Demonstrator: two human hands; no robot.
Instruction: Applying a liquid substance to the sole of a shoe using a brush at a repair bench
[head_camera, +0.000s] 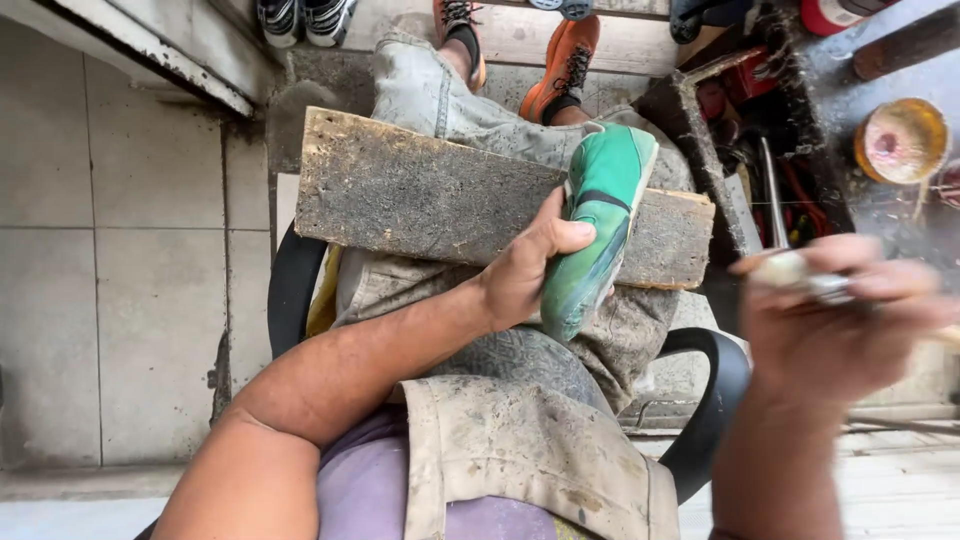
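The green shoe upper with a black band (600, 225) looks like smooth, faintly glossy synthetic leather, and it lies against a thick grey plank of rough, weathered wood (420, 195) whose face is pitted and gritty. The beige work apron (520, 450) is coarse, matt cloth, stained and stiff with grime, over a soft lilac cloth shirt (365, 490). The pale floor tiles (130, 290) are matt and dusty, and the round yellow tin (900, 140) shows a dull metal sheen.

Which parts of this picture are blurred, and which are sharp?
Head view: the right hand and the small pale tool it holds are smeared by motion blur; the left hand, green shoe and wooden board are sharp, in even daylight.
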